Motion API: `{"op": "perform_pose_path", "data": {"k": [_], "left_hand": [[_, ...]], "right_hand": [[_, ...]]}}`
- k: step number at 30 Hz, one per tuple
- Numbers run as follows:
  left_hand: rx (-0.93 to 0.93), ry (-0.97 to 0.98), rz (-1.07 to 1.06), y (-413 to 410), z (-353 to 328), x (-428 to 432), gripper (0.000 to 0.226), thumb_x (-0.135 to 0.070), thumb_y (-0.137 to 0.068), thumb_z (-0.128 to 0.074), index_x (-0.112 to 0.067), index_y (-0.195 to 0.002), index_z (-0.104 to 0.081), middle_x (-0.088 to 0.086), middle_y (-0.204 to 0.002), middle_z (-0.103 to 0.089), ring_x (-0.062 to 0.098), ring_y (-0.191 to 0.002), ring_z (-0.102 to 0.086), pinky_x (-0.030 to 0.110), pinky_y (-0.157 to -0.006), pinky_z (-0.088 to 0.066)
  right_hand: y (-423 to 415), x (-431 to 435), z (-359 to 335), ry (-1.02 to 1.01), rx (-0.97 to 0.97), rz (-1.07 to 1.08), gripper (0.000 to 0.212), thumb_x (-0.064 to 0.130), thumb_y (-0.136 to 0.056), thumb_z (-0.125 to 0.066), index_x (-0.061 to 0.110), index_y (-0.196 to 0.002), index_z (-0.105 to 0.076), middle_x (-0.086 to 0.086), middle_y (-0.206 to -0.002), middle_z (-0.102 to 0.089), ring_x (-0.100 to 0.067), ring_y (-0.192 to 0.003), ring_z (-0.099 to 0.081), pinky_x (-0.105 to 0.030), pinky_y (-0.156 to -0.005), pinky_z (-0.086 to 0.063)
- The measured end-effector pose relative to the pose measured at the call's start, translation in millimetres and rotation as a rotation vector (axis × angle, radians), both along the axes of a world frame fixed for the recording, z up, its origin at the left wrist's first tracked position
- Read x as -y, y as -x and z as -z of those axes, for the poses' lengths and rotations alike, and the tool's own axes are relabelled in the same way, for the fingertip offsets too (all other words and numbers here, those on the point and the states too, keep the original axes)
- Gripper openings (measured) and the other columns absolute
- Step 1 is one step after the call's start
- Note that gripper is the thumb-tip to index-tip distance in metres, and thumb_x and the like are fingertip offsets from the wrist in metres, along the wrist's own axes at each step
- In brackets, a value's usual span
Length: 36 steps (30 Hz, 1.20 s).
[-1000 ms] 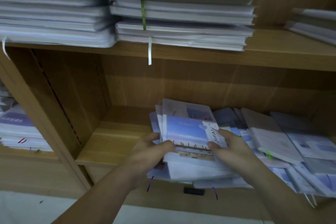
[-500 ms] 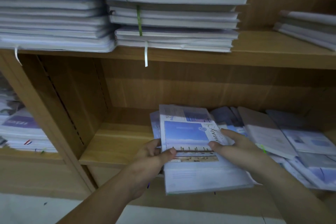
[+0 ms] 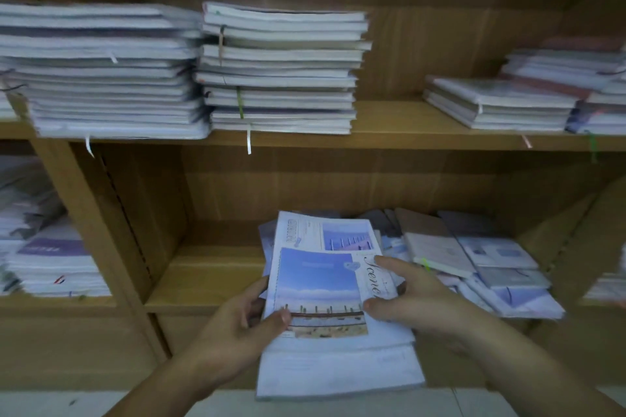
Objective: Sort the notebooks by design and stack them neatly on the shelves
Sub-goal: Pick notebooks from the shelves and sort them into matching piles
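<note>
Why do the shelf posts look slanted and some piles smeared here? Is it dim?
Head view: the wide lens slants the shelf post; the upper-left pile is smeared by motion, while the sky-cover notebook held by the left hand and right hand looks sharper; lighting is dim and bluish, with no glare.

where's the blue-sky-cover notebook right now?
Head view, lower centre: the blue sky-cover notebook tops a white notebook pile overhanging the front of the lower wooden shelf, held between the left hand and right hand, left of the scattered notebooks.
</note>
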<state>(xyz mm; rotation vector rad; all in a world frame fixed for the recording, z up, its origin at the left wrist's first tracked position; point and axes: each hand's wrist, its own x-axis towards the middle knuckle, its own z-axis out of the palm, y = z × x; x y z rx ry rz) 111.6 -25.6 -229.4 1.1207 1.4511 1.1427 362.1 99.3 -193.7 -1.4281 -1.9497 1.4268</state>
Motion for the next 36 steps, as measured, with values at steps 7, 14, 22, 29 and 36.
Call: {"op": "perform_pose_path", "data": {"k": [7,14,22,29,36], "left_hand": [[-0.097,-0.082,0.123,-2.3,-49.8,80.5,0.061,-0.016,-0.097,-0.064,-0.032,-0.15,-0.038,0.006,-0.121,-0.074,0.028,-0.111,-0.071,0.046,-0.096,-0.057],[-0.181,-0.199,0.142,6.5,-134.8,145.2,0.052,-0.013,-0.097,-0.063,-0.035,-0.141,-0.049,0.004,-0.12,-0.075,0.027,-0.109,-0.072,0.041,-0.09,-0.06],[-0.178,-0.334,0.1,5.7,-225.7,171.3,0.043,-0.014,-0.099,-0.058,-0.03,-0.139,-0.053,0.002,-0.12,-0.075,0.023,-0.11,-0.072,0.027,-0.084,-0.058],[-0.186,-0.397,-0.054,15.0,-303.4,148.6,0.031,-0.024,-0.095,-0.062,-0.032,-0.125,-0.062,0.003,-0.108,-0.078,0.022,-0.097,-0.076,0.028,-0.073,-0.06],[-0.128,-0.392,-0.334,78.2,-347.5,109.5,0.024,-0.03,-0.095,-0.068,-0.022,-0.117,-0.069,0.01,-0.101,-0.078,0.024,-0.085,-0.074,0.035,-0.072,-0.06]], "right_hand": [[-15.2,83.9,-45.1,-0.12,-0.005,-0.013,0.077,0.037,-0.082,-0.082,0.037,-0.147,-0.043,0.019,-0.087,-0.049,0.003,-0.061,-0.056,-0.006,-0.048,-0.039],[-21.2,145.7,-124.9,-0.137,-0.021,-0.097,0.087,0.047,-0.065,-0.088,0.04,-0.141,-0.046,0.007,-0.116,-0.07,-0.011,-0.091,-0.075,-0.038,-0.086,-0.061],[-27.5,181.8,-238.0,-0.217,-0.19,-0.067,0.067,0.022,-0.069,-0.09,0.031,-0.129,-0.059,-0.007,-0.107,-0.076,-0.028,-0.091,-0.076,-0.055,-0.094,-0.056],[0.6,174.3,-309.5,-0.372,-0.36,0.04,0.059,0.014,-0.079,-0.084,0.028,-0.129,-0.058,-0.007,-0.099,-0.077,-0.027,-0.081,-0.077,-0.052,-0.083,-0.061],[93.6,118.5,-345.3,-0.292,-0.498,0.014,0.04,0.007,-0.087,-0.072,0.019,-0.124,-0.064,-0.012,-0.107,-0.073,-0.029,-0.094,-0.074,-0.048,-0.088,-0.061]]}}
